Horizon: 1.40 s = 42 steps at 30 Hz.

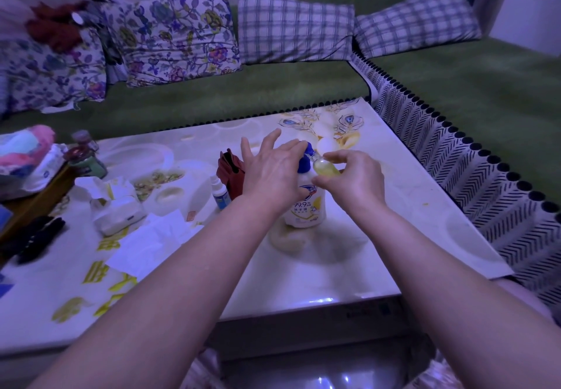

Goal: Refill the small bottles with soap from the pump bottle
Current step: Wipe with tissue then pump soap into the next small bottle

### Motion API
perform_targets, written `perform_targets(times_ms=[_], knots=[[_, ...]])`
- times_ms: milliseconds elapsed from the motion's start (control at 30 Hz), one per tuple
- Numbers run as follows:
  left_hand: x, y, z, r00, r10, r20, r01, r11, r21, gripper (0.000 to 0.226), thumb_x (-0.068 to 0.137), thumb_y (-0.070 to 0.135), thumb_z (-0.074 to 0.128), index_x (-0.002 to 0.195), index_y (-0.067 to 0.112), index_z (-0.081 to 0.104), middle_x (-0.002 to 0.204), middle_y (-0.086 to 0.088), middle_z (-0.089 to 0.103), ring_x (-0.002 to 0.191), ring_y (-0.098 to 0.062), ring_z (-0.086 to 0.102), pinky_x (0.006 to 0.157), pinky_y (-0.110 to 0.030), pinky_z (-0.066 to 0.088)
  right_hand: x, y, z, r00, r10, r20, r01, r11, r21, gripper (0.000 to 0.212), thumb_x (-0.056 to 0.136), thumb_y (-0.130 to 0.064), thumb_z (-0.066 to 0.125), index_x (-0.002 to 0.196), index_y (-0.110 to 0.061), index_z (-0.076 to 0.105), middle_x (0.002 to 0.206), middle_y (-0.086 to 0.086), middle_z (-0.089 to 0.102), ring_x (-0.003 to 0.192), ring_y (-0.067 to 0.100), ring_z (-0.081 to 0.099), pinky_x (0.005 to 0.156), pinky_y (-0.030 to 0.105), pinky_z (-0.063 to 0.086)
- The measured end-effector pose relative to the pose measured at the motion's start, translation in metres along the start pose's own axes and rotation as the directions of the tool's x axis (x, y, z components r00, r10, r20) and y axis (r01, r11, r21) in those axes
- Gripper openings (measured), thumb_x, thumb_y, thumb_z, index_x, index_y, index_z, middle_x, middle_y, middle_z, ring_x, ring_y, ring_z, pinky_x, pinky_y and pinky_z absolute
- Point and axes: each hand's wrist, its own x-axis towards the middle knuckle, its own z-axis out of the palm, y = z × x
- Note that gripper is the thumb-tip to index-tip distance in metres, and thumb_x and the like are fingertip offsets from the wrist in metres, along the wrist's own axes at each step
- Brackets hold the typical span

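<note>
A white pump bottle [306,206] with a blue pump head [306,158] stands near the middle of the table [379,255]. My left hand [270,170] lies over the pump head, fingers straight and spread. My right hand [352,179] pinches a small clear bottle [324,167] holding yellowish soap, tilted with its mouth against the pump's spout. A second small bottle [219,192], white with a blue label, stands upright just left of the pump bottle.
A dark red pouch [231,173] stands behind the second small bottle. Tissues and white paper [121,206] lie at the left, with a jar [86,154] and cloth beyond. A green sofa with pillows [291,30] wraps the table's far and right sides.
</note>
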Motion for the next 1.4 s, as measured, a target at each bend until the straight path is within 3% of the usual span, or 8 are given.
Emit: perform_targets(times_ms=[100,733,1067,1400], knots=[[-0.002,0.001,-0.001,1.0,-0.001,0.003,0.001,1.0,-0.004,0.071,0.073,0.05,0.071,0.133,0.032,0.038,0.139,0.018,0.043,0.143,-0.019,0.014,0.11,-0.062,0.006,-0.001,0.0,-0.001,1.0,0.0,-0.008,0.0,1.0,0.002,0.047,0.064,-0.03,0.08,0.11,-0.031,0.069,0.116,-0.009,0.067,0.103,0.017,0.063,0.094,0.037,0.047],[-0.005,0.002,0.001,1.0,-0.018,0.025,0.018,1.0,0.011,0.081,0.074,0.048,0.07,0.141,0.032,0.028,0.15,0.015,0.031,0.144,-0.019,0.011,0.11,-0.064,0.006,-0.004,0.006,-0.007,1.0,-0.008,-0.019,0.009,0.999,0.052,0.041,0.069,-0.026,0.078,0.109,-0.03,0.069,0.115,-0.009,0.067,0.105,0.016,0.061,0.087,0.028,0.046],[-0.005,0.003,0.001,0.998,-0.026,0.055,0.026,1.0,-0.003,0.086,0.074,0.046,0.071,0.144,0.031,0.024,0.153,0.014,0.026,0.144,-0.019,0.009,0.111,-0.063,0.005,-0.001,0.008,-0.007,1.0,-0.012,-0.022,0.017,0.969,0.246,0.038,0.07,-0.025,0.079,0.106,-0.028,0.068,0.107,-0.006,0.068,0.095,0.014,0.063,0.086,0.037,0.053],[-0.014,0.004,-0.003,0.996,-0.04,0.08,0.048,0.994,-0.097,0.111,0.071,0.041,0.077,0.15,0.031,0.0,0.159,0.009,0.007,0.145,-0.018,0.009,0.112,-0.058,0.012,-0.005,0.007,-0.004,0.999,-0.015,0.045,-0.005,0.911,0.412,0.025,0.06,-0.038,0.076,0.079,-0.045,0.061,0.104,-0.01,0.065,0.089,0.015,0.065,0.085,0.045,0.053]])
